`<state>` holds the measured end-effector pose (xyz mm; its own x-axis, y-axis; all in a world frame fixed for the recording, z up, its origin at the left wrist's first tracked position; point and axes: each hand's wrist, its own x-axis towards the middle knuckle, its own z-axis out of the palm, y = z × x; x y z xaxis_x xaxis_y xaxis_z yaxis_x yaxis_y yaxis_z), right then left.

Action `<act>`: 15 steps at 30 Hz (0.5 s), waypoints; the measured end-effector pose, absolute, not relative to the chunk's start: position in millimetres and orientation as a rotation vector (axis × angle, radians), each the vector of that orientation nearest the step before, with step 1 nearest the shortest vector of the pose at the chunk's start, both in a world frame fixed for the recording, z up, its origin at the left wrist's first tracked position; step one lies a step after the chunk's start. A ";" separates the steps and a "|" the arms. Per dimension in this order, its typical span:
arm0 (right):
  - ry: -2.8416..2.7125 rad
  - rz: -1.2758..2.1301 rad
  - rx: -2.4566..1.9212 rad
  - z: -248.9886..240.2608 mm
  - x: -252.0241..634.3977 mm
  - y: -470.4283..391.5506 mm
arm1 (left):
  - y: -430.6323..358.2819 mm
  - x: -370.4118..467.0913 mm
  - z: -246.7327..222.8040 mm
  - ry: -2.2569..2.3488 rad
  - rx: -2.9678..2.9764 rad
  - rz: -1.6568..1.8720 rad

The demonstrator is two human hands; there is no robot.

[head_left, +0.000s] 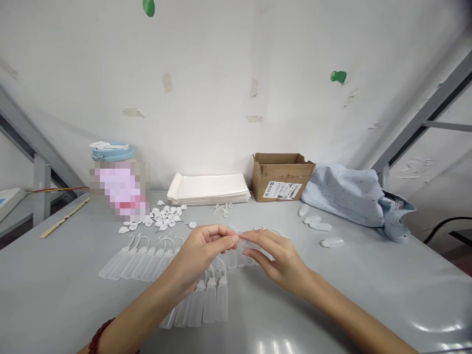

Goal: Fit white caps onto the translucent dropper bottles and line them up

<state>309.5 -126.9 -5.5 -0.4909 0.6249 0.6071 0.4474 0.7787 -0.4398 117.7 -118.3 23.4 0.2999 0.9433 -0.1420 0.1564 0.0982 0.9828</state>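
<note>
My left hand (214,241) is closed in a pinch, thumb against fingers. Whatever it grips is too small or hidden to name. Reaching in from the right, my right hand (276,253) has its fingers stretched out, with the index fingertip at the left fingertips and the thumb held apart. Below and around the hands lie rows of translucent squeeze bottles (210,301) with white caps and thin curved tips. Another row of bottles (138,260) is to the left, partly covered by my left forearm. More bottles behind my right hand are mostly hidden.
Loose white caps (165,216) lie in a pile at back left, near small white pieces (221,210). Along the wall stand a blue-lidded container (112,153), stacked white envelopes (210,189) and a cardboard box (282,177). Uncapped bottles (320,226) and blue cloth (342,194) are right.
</note>
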 end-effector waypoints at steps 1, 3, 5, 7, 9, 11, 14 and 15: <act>-2.155 0.297 -0.796 -5.1 309.3 -127.1 | -118.4 117.7 23.3 1.129 1.347 0.820; -2.117 0.323 -0.812 -4.7 309.0 -127.8 | -118.6 117.4 23.1 1.119 1.359 0.831; -2.075 0.373 -0.836 -4.9 308.4 -129.0 | -118.8 117.2 22.8 1.093 1.402 0.846; -2.013 0.444 -0.871 -5.2 307.1 -130.4 | -118.8 117.5 22.3 1.074 1.472 0.871; -1.938 0.534 -0.903 -5.1 304.9 -131.8 | -118.2 118.1 21.1 1.060 1.527 0.898; -1.867 0.634 -0.937 -4.6 302.3 -133.0 | -117.5 119.0 18.7 1.056 1.541 0.920; -1.770 0.785 -0.989 -3.2 298.7 -135.1 | -117.2 120.1 13.4 1.073 1.507 0.924; -1.734 0.837 -0.999 -2.6 297.7 -135.9 | -117.5 120.3 11.9 1.080 1.496 0.921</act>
<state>297.7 -135.9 -2.6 -0.2316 0.8944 0.3827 0.2564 0.4356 -0.8629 120.3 -117.5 11.9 0.3029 0.9529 0.0150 0.1655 -0.0681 0.9839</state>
